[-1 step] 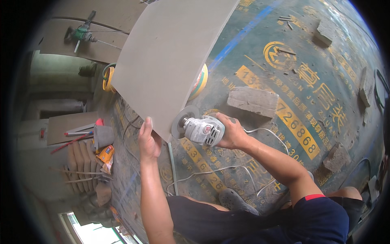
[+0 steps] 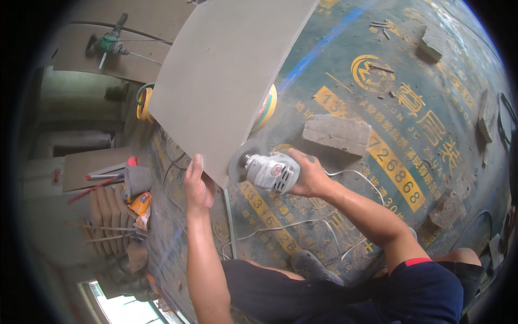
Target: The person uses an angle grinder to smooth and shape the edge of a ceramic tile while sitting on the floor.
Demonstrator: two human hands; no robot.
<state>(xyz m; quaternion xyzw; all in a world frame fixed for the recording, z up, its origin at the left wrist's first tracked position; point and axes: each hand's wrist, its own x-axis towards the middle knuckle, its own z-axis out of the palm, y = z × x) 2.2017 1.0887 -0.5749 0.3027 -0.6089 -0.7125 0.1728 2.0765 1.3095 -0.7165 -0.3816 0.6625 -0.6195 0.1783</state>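
Note:
A large grey tile slab (image 2: pixel 216 81) stretches away from me, its near corner close to my hands. My left hand (image 2: pixel 198 184) grips the slab's near left edge, thumb along the top and the other fingers partly hidden. My right hand (image 2: pixel 308 173) is wrapped round the body of a dusty white angle grinder (image 2: pixel 274 171), hiding its rear part. The grinder's disc (image 2: pixel 243 160) stands at the slab's right edge near the corner and looks blurred; I cannot tell how deeply it meets the edge. Under the slab's right side shows a round, striped bucket (image 2: pixel 265 110).
A concrete block (image 2: pixel 337 134) lies right of the grinder on the printed green floor sheet (image 2: pixel 324 200). A white cable (image 2: pixel 302 222) loops near my shoe (image 2: pixel 317 267). A green drill (image 2: pixel 109 43) lies at the far left; a grey bucket (image 2: pixel 137 181) stands nearer.
The grinder and my right hand have shifted very slightly right. The disc looks more blurred than before. My left hand and the slab have stayed in place.

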